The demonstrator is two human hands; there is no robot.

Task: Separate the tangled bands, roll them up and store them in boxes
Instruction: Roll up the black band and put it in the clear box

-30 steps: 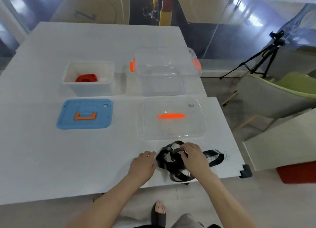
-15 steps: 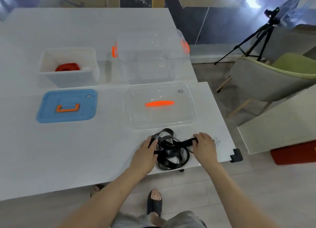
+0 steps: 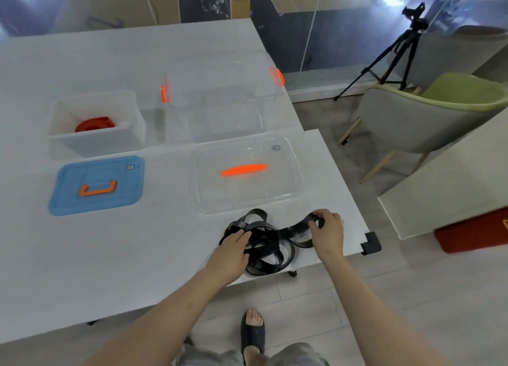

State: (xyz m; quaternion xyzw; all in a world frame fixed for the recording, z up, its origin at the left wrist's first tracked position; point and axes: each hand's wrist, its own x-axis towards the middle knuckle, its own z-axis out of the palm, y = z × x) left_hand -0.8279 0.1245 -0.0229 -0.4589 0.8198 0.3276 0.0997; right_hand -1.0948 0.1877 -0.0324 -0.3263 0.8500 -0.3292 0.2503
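A tangle of black bands lies near the table's front right edge. My left hand rests flat on the tangle's left side, fingers pressing it down. My right hand pinches one end of a black band and holds it out to the right, clear of the pile. A rolled red band sits inside the white box at the back left. The clear box with orange latches stands open behind its clear lid.
A blue lid with an orange handle lies in front of the white box. The table's right edge and a black corner guard are close to my right hand. A green-grey chair and a tripod stand to the right.
My right hand has drawn a band end further right, away from the pile. My left hand has slid onto the tangle's left side. The camera has shifted slightly.
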